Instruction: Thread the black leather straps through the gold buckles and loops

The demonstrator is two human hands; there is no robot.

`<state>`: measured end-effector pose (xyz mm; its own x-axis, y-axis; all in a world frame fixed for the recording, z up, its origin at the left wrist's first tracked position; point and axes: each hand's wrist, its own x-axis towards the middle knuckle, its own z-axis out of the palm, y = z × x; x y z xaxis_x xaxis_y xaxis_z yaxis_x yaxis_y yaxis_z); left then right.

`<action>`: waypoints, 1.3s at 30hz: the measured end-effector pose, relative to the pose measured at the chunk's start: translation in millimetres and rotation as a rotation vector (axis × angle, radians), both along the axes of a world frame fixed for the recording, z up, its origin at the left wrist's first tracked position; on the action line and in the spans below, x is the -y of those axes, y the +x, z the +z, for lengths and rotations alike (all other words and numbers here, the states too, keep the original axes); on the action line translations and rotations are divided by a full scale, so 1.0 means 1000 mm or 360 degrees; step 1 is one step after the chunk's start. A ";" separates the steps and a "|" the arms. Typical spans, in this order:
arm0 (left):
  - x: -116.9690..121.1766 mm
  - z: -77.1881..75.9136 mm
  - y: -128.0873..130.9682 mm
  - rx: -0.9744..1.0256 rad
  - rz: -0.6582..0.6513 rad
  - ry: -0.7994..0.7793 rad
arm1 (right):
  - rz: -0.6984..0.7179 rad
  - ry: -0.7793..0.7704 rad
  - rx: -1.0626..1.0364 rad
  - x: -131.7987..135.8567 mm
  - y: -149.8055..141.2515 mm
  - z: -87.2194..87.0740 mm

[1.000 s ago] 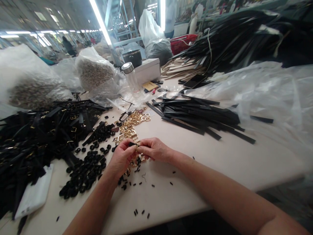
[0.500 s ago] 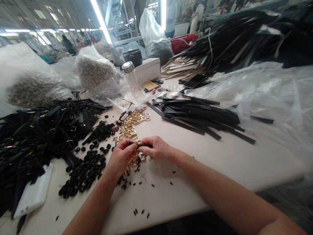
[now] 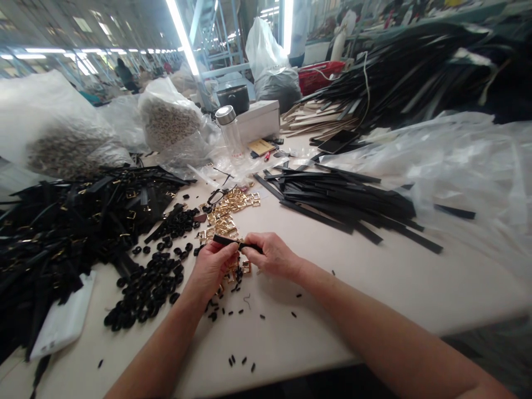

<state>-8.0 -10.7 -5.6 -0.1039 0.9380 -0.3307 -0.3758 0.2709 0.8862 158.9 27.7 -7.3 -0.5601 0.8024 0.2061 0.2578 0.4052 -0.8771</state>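
Observation:
My left hand and my right hand meet over the white table, both pinched on a short black strap that runs between them. A small gold part shows where the fingertips meet, too small to make out. Under and behind the hands lies a heap of gold buckles. A spread of black loops lies just left of my left hand.
A pile of black straps with gold buckles fills the left. Long black strips lie to the right, beside clear plastic sheeting. Bags of metal parts, a bottle and a white box stand behind. Small black bits dot the near table.
The black strap has come further out between my fingertips and now shows as a bar across both hands. The hands have stayed over the same spot.

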 end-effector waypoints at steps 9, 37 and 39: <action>0.002 0.009 -0.008 -0.0147 -0.0151 0.0057 | 0.0124 -0.0701 -0.0461 0.003 -0.003 0.003; 0.010 0.024 0.000 -0.1540 -0.0010 0.0939 | -0.0235 -0.0033 -0.0132 0.000 -0.003 0.000; 0.010 0.023 -0.004 -0.1285 -0.0130 0.0871 | -0.0282 -0.0014 -0.0129 -0.002 0.000 0.001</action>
